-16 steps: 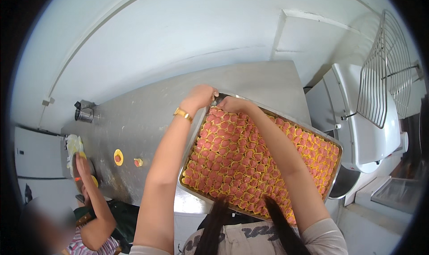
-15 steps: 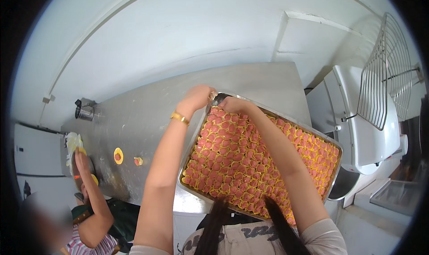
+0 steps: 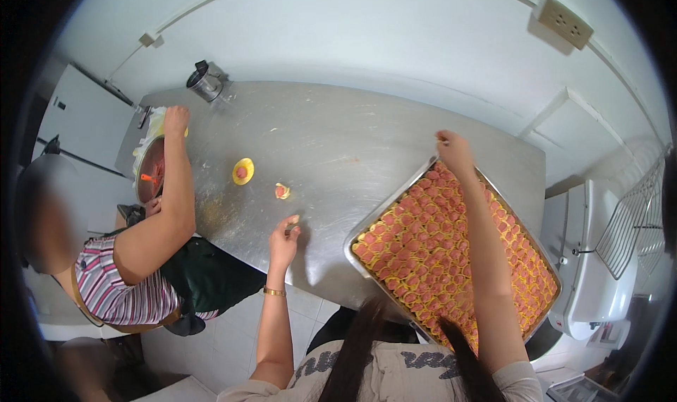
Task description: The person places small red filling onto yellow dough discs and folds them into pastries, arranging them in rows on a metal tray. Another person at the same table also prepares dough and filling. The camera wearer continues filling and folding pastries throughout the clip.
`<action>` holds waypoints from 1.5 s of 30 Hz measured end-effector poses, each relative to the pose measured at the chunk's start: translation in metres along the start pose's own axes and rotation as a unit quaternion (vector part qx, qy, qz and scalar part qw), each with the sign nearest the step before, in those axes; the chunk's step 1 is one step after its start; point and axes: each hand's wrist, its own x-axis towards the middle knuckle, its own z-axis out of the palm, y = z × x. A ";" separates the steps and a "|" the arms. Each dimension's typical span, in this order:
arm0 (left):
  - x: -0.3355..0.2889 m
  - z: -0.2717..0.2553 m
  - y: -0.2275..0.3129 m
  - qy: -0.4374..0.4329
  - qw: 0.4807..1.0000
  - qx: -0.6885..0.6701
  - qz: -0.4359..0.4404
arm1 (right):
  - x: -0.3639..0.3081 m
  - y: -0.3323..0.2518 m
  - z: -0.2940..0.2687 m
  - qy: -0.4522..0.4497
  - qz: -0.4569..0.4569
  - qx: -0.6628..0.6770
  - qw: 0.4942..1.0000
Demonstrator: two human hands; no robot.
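Note:
A large metal tray (image 3: 381,209), packed with rows of small open-topped dumplings (image 3: 409,257) in yellow wrappers with pink filling, stands tilted in angle at the right of the steel table. My right hand (image 3: 455,151) is at the tray's far corner, fingers curled together; whatever they hold is too small to make out. Over the table's near edge is my left hand (image 3: 283,243), thumb and fingers apart, nothing in it. Just beyond it lies one loose dumpling (image 3: 282,191). A flat round yellow wrapper (image 3: 242,171) with a pink lump of filling lies farther left.
At the left a co-worker (image 3: 134,268) reaches over a metal bowl (image 3: 161,173) of pink filling with an orange-handled tool (image 3: 148,178). A dark-handled metal cup (image 3: 205,82) stands by the wall. Beyond the table's right end are a white machine (image 3: 589,254) and a wire rack (image 3: 638,218).
My left hand has left the tray's far corner and come back left toward the loose dumpling. My right hand stays at that corner. The view has shifted, and the co-worker's arm now reaches over the bowl.

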 end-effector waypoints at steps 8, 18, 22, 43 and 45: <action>0.021 -0.026 -0.091 0.113 0.991 -0.042 -0.060 | -0.094 -0.182 0.209 -0.255 -0.196 0.015 0.947; 0.004 -0.030 -0.123 0.047 0.971 -0.228 -0.044 | -0.097 -0.189 0.271 -0.196 -0.213 0.060 0.955; -0.006 -0.031 -0.111 0.023 0.979 -0.202 0.010 | -0.075 -0.123 0.149 -0.062 -0.261 0.157 0.950; -0.012 0.036 0.015 -0.057 0.987 -0.090 0.121 | -0.021 0.066 -0.062 -0.302 -0.194 -0.235 0.903; -0.009 0.041 0.035 -0.064 0.984 -0.089 0.143 | -0.021 0.065 -0.063 -0.317 -0.185 -0.229 0.901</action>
